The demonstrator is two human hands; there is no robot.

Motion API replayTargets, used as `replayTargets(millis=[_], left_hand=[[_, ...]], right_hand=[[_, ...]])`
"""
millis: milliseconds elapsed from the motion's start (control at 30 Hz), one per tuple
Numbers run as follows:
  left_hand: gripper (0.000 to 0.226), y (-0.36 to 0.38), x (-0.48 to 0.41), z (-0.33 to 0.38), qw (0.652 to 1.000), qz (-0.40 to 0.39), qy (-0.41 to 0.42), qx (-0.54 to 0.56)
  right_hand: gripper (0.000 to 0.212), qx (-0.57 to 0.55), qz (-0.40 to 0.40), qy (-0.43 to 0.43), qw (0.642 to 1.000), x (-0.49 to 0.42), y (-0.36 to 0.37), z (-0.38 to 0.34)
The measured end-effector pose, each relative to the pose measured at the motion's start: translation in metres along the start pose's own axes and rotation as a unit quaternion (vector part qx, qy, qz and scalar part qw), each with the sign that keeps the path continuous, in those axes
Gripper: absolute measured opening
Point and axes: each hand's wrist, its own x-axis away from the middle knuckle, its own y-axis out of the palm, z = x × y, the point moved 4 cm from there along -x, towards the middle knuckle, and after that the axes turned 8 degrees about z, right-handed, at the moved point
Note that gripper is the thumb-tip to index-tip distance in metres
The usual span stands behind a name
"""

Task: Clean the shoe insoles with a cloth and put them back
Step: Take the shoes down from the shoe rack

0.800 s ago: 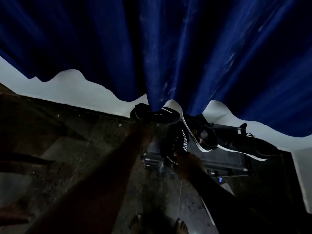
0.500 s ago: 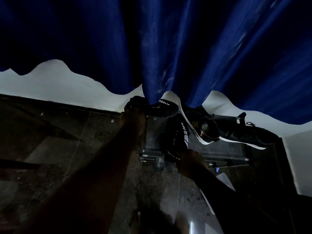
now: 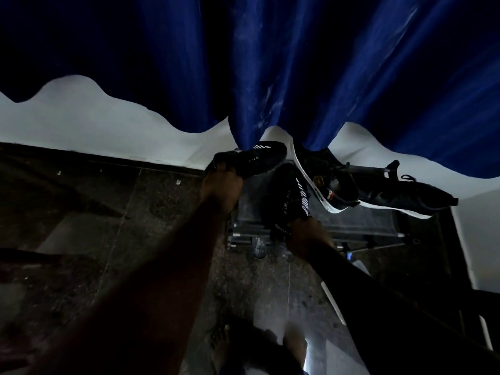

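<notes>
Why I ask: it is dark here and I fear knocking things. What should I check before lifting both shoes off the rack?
1. Left hand grips the far black shoe: ok.
2. Right hand grips the near black shoe at its heel end: ok.
3. Blue curtain clear of the far black shoe: not ok, its hem hangs over it.
4. White-soled shoes clear of the near black shoe: cannot tell, they lie very close.
5. Insoles inside the two shoes: cannot tell, too dark.
6. Cloth at hand: cannot tell, none in view.
</notes>
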Motion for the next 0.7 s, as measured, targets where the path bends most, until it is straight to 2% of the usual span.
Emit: replayTargets(millis=[167,233,367,500,700], left_hand=[[0.045,0.0,0.035,0.022,0.998,-0.02,0.06,-0.025],[0.042,0.003,0.046,0.02,0.999,-0.042,0.031,0.004],[0.042,-0.006,0.07,0.034,0.998,-0.048,0.049,0.012],[0.039,-0.019,0.092,0.053,0.997,-0.027,0.051,0.058],[0.046,-0.03,0.131,0.081,0.993,-0.053,0.037,0.1]], right_hand=[[0.036,-0.022,0.024,0.007,0.999,0.008,-0.007,-0.004],[0.039,-0.031,0.034,0.012,0.999,0.013,-0.007,-0.002],[0.037,-0.064,0.059,0.024,0.996,0.029,-0.011,0.001],[0.036,-0.067,0.072,0.001,0.995,0.048,-0.018,0.002],[0.032,-0.051,0.072,-0.022,0.996,0.091,-0.019,0.017]])
